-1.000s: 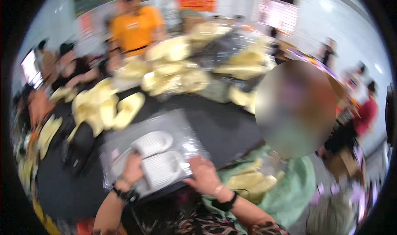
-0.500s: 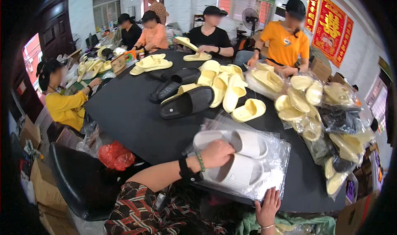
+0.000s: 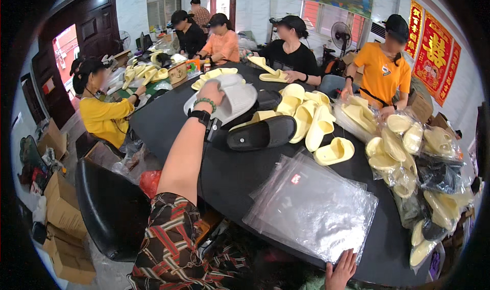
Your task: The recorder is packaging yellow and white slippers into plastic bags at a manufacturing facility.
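My left arm reaches far across the table, and my left hand [image 3: 211, 92] is closed on a pair of light grey slippers [image 3: 241, 96], its fingertips partly hidden by the hand itself. The slippers are beside the yellow and black ones at the table's far side. My right hand [image 3: 341, 272] lies at the near table edge with fingers stretched out, its tips at the edge of a stack of clear plastic bags [image 3: 311, 208]. A small red mark shows on the bags.
Yellow slippers [image 3: 320, 124] and a black slipper [image 3: 263, 133] lie mid-table. Bagged slippers [image 3: 395, 149] are heaped along the right. Several people work around the black table [image 3: 224, 175]. A black chair [image 3: 109, 208] stands at the left, near cardboard boxes [image 3: 65, 203].
My left hand has carried the grey slippers off the plastic bags, forward and to the left. The bags are now uncovered. My right hand stays by their near edge.
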Demonstrator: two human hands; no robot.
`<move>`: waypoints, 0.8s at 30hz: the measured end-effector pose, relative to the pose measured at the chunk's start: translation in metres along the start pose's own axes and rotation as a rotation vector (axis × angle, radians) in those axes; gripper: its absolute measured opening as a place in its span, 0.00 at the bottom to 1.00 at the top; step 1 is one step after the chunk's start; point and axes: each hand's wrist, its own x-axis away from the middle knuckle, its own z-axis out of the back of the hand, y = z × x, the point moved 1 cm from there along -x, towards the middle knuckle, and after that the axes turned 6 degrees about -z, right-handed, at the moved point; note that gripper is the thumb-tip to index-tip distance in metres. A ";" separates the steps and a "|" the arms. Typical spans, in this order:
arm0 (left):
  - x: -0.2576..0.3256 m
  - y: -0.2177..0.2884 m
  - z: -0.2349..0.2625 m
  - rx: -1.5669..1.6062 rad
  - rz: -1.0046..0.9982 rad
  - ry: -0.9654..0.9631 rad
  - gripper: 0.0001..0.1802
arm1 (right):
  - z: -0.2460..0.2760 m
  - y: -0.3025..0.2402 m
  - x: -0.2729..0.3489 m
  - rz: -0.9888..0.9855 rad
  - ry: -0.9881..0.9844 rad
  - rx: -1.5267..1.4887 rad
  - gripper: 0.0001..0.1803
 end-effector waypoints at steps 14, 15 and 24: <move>0.354 0.267 0.000 0.661 -0.870 -0.411 0.37 | -0.002 0.009 0.007 -0.012 0.030 0.079 0.40; 0.366 0.281 0.000 0.692 -0.927 -0.512 0.39 | -0.010 0.019 0.007 -0.087 -0.053 -0.017 0.45; 0.388 0.304 -0.027 0.421 -1.017 -0.575 0.37 | -0.001 0.015 0.002 -0.014 0.189 -0.336 0.38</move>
